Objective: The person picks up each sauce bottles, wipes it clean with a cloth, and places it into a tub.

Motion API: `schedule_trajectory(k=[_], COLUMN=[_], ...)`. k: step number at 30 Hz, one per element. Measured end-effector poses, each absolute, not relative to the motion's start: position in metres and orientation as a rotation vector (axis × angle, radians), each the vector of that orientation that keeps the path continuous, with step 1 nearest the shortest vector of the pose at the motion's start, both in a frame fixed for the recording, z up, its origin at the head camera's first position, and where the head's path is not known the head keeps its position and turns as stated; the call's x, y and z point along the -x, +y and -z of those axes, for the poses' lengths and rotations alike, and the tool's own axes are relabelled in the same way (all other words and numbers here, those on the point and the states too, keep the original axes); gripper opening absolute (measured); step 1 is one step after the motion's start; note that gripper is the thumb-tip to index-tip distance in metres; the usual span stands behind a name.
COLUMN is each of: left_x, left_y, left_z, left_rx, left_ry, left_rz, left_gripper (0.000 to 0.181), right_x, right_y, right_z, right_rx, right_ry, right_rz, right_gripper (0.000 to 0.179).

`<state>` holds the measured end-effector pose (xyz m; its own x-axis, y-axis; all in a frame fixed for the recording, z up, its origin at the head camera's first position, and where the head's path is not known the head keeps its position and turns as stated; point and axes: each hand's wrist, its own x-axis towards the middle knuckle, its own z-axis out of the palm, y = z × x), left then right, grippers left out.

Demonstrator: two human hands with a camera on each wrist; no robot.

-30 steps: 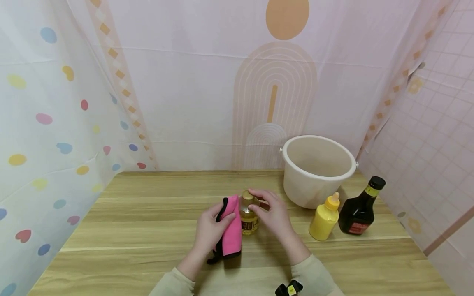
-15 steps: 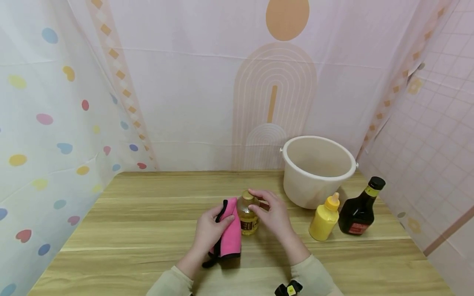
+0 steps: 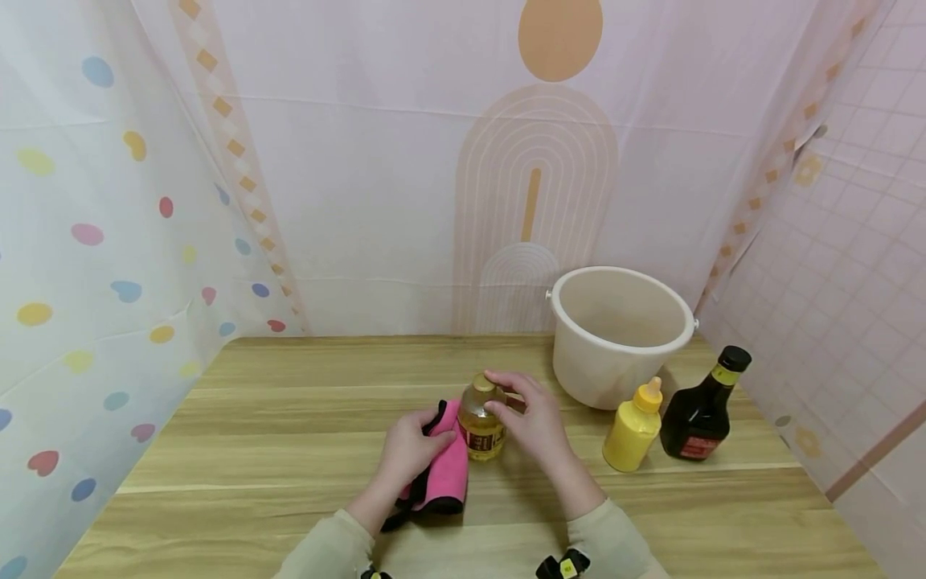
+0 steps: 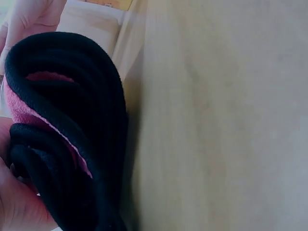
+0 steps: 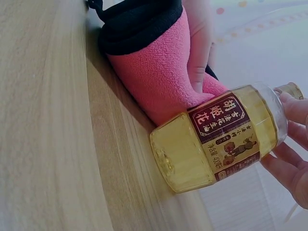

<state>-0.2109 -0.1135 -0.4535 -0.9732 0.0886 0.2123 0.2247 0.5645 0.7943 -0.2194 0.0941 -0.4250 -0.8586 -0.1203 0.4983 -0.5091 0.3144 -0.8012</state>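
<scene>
My left hand (image 3: 412, 446) grips a folded pink cloth (image 3: 448, 474) with black edging, its thumb over the front. In the left wrist view the black-edged folds of the cloth (image 4: 72, 110) fill the left side. The cloth touches the side of a small bottle of yellow oil (image 3: 483, 426), which stands upright on the table. My right hand (image 3: 534, 414) holds that bottle near its neck and cap, between thumb and fingers. Seen from the right wrist, the oil bottle (image 5: 216, 137) shows a dark red label, and the pink cloth (image 5: 149, 67) presses against it.
Right of my hands stand a yellow squeeze bottle (image 3: 633, 434) and a dark sauce bottle (image 3: 698, 422) with a black cap. A cream bucket (image 3: 600, 374) is behind them, near the back curtain (image 3: 376, 201). The wooden table (image 3: 289, 434) extends to the left.
My left hand has moved the cloth slightly down and toward me along the oil bottle's side, tilting it. The bottle has shifted a little left; my right hand keeps its hold.
</scene>
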Motion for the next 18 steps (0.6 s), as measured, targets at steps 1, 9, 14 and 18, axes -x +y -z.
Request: schedule_trajectory(k=[1,9,14,18], left_x=[0.212,0.219,0.222,0.224], left_y=[-0.113,-0.112,-0.111,-0.112], left_z=[0.453,0.450,0.448,0.446], left_rx=[0.276,0.321,0.380,0.432], left_ry=[-2.657,-2.752,-2.820,-2.834], left_rz=[1.364,1.169,0.970,0.876], left_gripper=[0.035,0.035,0.016,0.011], right_x=[0.219,0.219,0.219,0.219], right_y=[0.094,0.094,0.094,0.094], right_z=[0.425,0.424,0.423,0.423], right_rx=[-0.563,-0.564,-0.570,-0.568], right_ry=[-2.239,-2.235,-2.236,-2.235], right_rz=[-1.559,-1.554,-1.548,-1.550], right_gripper=[0.041,0.041,0.040,0.040])
